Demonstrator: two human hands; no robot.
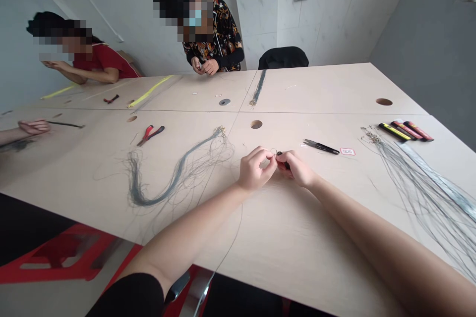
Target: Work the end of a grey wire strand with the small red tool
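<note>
The left hand (255,169) and right hand (296,168) curled their fingers shut on a small black thing (283,159) at the table (260,237) middle. Scissors (320,146) lay near.

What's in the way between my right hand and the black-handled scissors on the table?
Nothing visible blocks the way from your right hand to the black-handled scissors. Only a tiny pale scrap lies on the tabletop near the blade tips.
</note>
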